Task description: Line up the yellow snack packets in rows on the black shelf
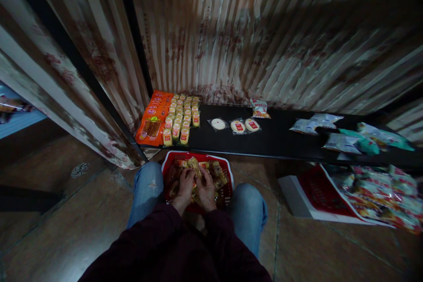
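A red basket with a white rim (pixel 229 172) stands on the floor between my knees, full of small wrapped snacks. Over it, my left hand (pixel 186 184) and my right hand (pixel 206 187) are close together. Both are closed around a clear-wrapped yellowish snack (pixel 194 165), which sticks up between the fingers. More wrapped snacks (pixel 220 176) lie around and beneath the hands. Some fingertips are hidden behind the wrapper.
On the black shelf (pixel 277 139) stand orange packets (pixel 150 125) and rows of yellow wrapped cakes (pixel 176 130). Round white packs (pixel 238 126) lie further right, then pale bags (pixel 340 141). A box of snack bags (pixel 380 189) sits on the right floor.
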`<state>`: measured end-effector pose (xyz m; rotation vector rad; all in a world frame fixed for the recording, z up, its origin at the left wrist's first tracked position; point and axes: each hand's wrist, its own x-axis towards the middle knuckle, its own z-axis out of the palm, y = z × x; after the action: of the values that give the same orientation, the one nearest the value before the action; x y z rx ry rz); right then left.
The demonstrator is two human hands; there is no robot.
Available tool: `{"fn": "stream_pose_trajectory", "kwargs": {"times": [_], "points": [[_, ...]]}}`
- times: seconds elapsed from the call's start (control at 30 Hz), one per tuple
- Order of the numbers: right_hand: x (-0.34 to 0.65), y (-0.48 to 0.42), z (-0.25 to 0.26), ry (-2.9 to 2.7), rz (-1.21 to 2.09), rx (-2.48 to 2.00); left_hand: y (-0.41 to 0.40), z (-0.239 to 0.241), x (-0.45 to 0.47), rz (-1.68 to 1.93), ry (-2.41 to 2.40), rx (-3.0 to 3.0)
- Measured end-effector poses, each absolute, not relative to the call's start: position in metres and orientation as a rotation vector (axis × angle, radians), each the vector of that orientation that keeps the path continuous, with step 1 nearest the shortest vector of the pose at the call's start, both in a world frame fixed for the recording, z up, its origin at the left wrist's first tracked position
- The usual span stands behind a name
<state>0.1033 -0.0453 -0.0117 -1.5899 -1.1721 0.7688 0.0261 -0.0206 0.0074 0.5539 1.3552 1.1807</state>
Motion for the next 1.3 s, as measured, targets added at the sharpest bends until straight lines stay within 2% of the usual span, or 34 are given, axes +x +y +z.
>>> {"fn": "stream_pose_trajectory", "kwargs": {"times": [0.5,0.83,1.07,1.3], "points": [[0.099,-0.052,-0.001,-1.195,0.803,-1.479,-0.028,0.019,0.026,1.181,1.314,0.473],[0.102,-0.055,-0.016,-1.005,0.931,-1.453,-0.024,0.002,0.026,1.149,1.176,0.274],[0.103,-0.054,-0.018,-1.023,0.860,-1.463,-0.024,-0.002,0.026,1.175,1.185,0.239],[0.103,-0.051,-0.012,-1.202,0.520,-1.618,-0.025,0.004,0.028,1.157,1.243,0.325]]}}
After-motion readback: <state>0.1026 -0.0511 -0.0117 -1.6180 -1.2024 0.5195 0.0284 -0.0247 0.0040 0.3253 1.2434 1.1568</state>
